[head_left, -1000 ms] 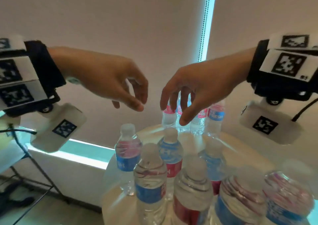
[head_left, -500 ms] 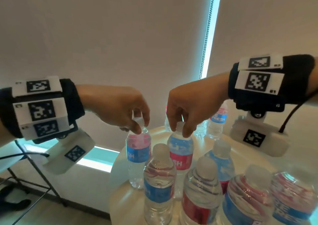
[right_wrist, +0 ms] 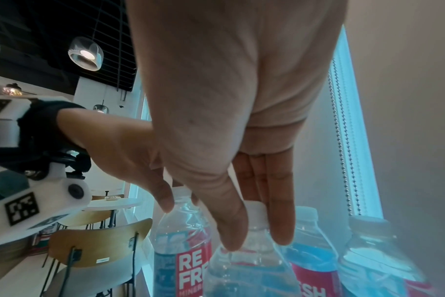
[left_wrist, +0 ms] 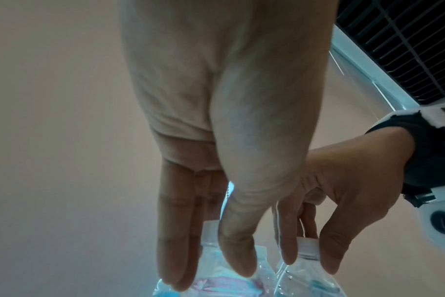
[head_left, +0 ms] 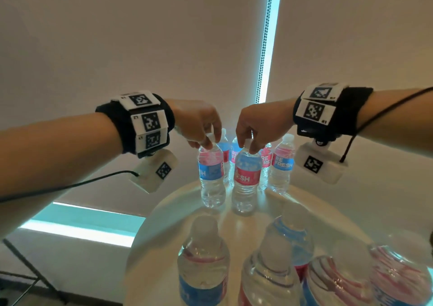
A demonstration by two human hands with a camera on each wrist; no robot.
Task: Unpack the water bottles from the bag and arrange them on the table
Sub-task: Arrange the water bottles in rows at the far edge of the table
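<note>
On the round white table [head_left: 164,214] a crowd of upright water bottles stands in three loose groups, and both hands have dropped from mid-air a second ago to the caps of the middle pair. To the left, the left hand [head_left: 199,124] now pinches the white cap of the left bottle [head_left: 210,172] between thumb and fingertips; the left wrist view shows the fingers [left_wrist: 175,241] pointing down around the cap, curled onto it. This bottle is clear ribbed plastic with a white cap and a label that is pink above and blue below. Half a second ago it stood nearer the camera, among the front bottles; now it stands farther back, close to the far row, and the arms are stretched out much longer.

Just beside it on the right, the right hand [head_left: 256,125] grips the cap of the right bottle [head_left: 247,176] in the same way, thumb and fingers [right_wrist: 280,217] closed on either side of the cap. Its label runs blue above and pink below, with the white letters "ESH" showing. The two held bottles stand apart from each other by a narrow gap, both bases on the tabletop.

Behind them, a far row of bottles [head_left: 282,162] with "RE FRESH" labels stands at the back edge. Nearest the camera, the front bottles [head_left: 203,261] are blurred. Farther right, a bright window strip with a beaded cord [head_left: 264,48] runs up between pale blinds.
</note>
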